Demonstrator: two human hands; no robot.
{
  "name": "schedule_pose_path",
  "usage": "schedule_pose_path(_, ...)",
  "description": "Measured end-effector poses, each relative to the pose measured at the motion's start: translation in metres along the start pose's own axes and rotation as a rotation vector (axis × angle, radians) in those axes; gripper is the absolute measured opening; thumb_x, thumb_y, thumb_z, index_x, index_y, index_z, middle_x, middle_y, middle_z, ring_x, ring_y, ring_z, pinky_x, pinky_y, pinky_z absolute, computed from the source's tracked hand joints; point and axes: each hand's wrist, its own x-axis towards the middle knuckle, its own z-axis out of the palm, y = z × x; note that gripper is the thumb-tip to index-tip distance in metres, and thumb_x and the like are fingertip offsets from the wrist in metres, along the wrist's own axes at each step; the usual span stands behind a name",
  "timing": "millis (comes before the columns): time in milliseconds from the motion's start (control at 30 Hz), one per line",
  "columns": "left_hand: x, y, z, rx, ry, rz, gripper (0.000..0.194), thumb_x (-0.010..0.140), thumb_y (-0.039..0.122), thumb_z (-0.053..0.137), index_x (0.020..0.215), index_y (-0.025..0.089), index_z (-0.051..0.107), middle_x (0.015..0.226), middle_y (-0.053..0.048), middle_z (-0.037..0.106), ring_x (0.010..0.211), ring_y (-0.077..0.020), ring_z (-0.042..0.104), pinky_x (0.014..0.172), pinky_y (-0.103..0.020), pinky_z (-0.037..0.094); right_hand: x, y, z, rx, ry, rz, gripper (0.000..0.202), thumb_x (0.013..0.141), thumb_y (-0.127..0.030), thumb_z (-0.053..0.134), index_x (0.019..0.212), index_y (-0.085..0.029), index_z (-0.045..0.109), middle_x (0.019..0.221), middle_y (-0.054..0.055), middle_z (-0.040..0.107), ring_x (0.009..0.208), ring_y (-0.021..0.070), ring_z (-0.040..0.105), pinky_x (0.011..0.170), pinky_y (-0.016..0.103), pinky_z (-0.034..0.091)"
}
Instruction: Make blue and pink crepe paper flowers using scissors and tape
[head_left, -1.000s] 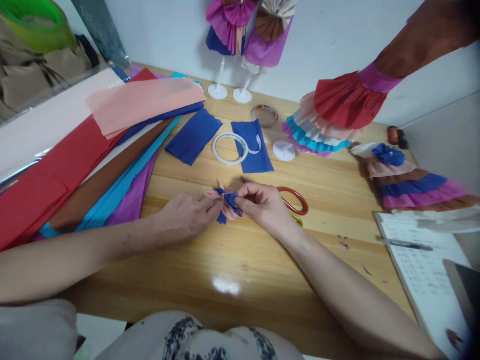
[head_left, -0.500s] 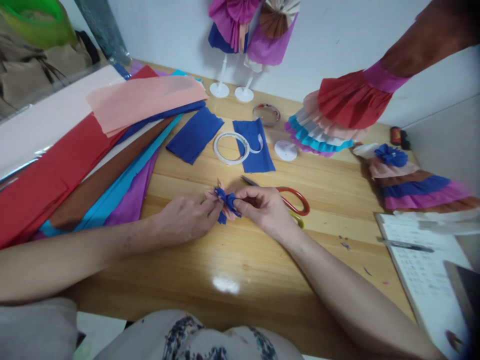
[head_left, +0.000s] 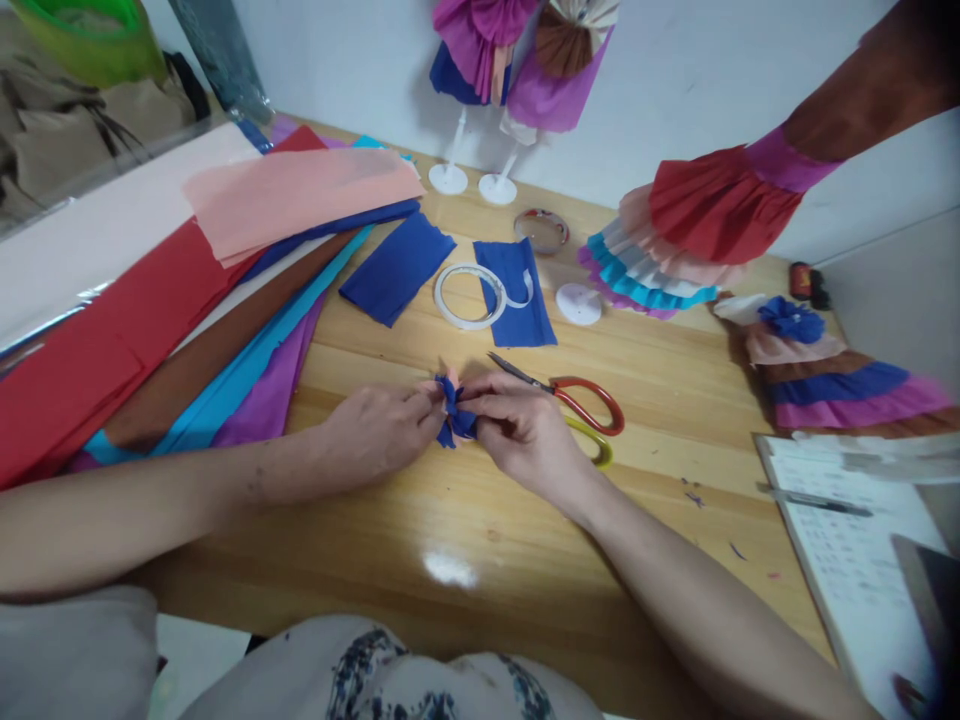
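Note:
Between my two hands, just above the wooden table (head_left: 480, 520), is a small paper flower (head_left: 451, 405) of blue and peach crepe paper. My left hand (head_left: 390, 425) pinches its left side, and my right hand (head_left: 525, 420) pinches the blue petals on its right. The fingers partly cover the flower. Scissors (head_left: 589, 405) with one red and one yellow-green handle lie under and beside my right hand, blades pointing up and left. Beyond the hands, a roll of white tape (head_left: 442, 297) rests with its loose end over a blue paper piece (head_left: 525, 320); a second blue piece (head_left: 397, 270) lies left of it.
Crepe paper sheets (head_left: 135, 330) in several colours fan across the left side. Paper dresses on white stands (head_left: 498, 188) are at the back, a larger layered dress (head_left: 720, 210) at the right. A notebook (head_left: 817, 580) with a pen (head_left: 814, 499) lies at the right edge.
My right fingers have shifted on the flower, and its petals sit at a slightly different angle. More of the scissors now shows. The whole view has moved slightly.

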Motion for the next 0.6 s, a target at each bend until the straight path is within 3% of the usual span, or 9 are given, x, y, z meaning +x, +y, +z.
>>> schedule_pose_path(167,0.000,0.000,-0.005,-0.097,-0.030,-0.038,0.026,0.093,0.008,0.040,0.108,0.011,0.061,0.102,-0.012,0.067,0.079,-0.0201,0.065,0.052,-0.027,0.044,-0.003,0.000,0.002,-0.063,0.018,-0.059,0.041,0.076,0.002,0.044,0.087,-0.020,0.077,0.092,0.006,0.071,0.086,0.0168,0.068,0.075,0.030,0.057)
schedule_pose_path(400,-0.001,-0.001,-0.009,-0.194,-0.074,-0.084,0.024,0.095,0.011,0.039,0.109,0.013,0.059,0.115,-0.011,0.067,0.088,-0.0214,0.067,0.055,-0.028,0.044,-0.009,-0.006,0.004,-0.244,-0.027,-0.079,0.032,0.080,-0.003,0.048,0.089,-0.017,0.076,0.094,0.009,0.069,0.087,0.0195,0.067,0.074,0.032,0.058)
schedule_pose_path(600,-0.002,-0.004,-0.006,-0.277,-0.038,-0.081,0.024,0.096,0.013,0.039,0.109,0.013,0.058,0.117,-0.011,0.068,0.097,-0.0219,0.067,0.072,-0.030,0.052,-0.013,-0.012,0.008,-0.491,-0.072,-0.115,0.028,0.087,-0.008,0.046,0.086,-0.016,0.073,0.091,0.010,0.066,0.084,0.0200,0.064,0.066,0.029,0.054)
